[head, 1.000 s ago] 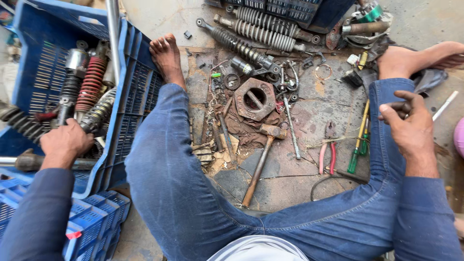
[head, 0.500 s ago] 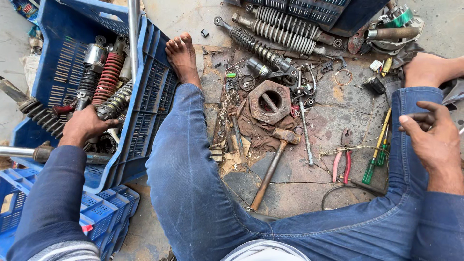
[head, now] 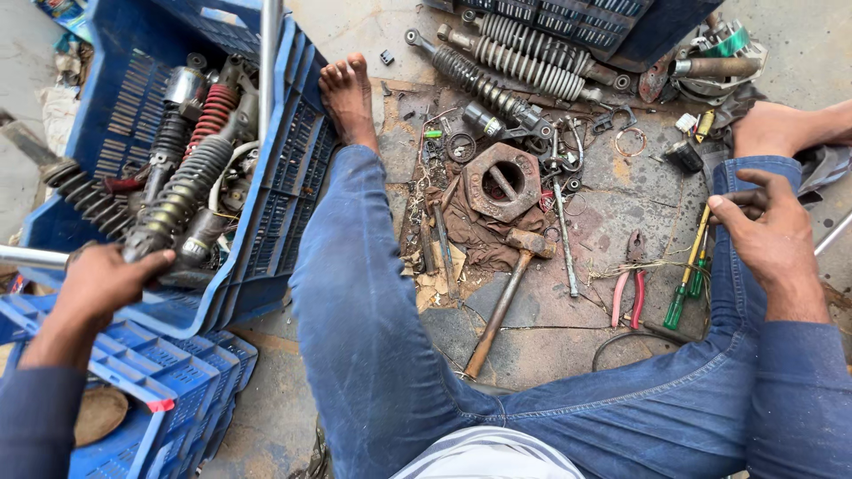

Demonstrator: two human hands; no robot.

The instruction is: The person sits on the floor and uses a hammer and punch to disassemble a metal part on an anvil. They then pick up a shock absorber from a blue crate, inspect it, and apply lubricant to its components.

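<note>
My left hand (head: 102,284) is closed around the lower end of a black coil shock absorber (head: 182,200), which lies in a blue plastic crate (head: 266,239). A shiny metal rod (head: 31,257) sticks out left of the hand. My right hand (head: 772,239) rests on my right knee, its fingers curled around a small dark part (head: 738,202). I sit on the floor in blue jeans with both feet bare, the left foot (head: 346,93) beside the crate.
Between my legs lie a wooden-handled hammer (head: 501,293), a rusty hexagonal metal block (head: 501,182), red pliers (head: 626,284), green screwdrivers (head: 688,284) and small rings and clips. More shock absorbers (head: 497,89) lie at the top. A second blue crate (head: 169,390) is at lower left.
The view has shifted slightly. My left hand stays gripped at the crate's front edge, and my right hand stays by the knee with its fingers still curled.
</note>
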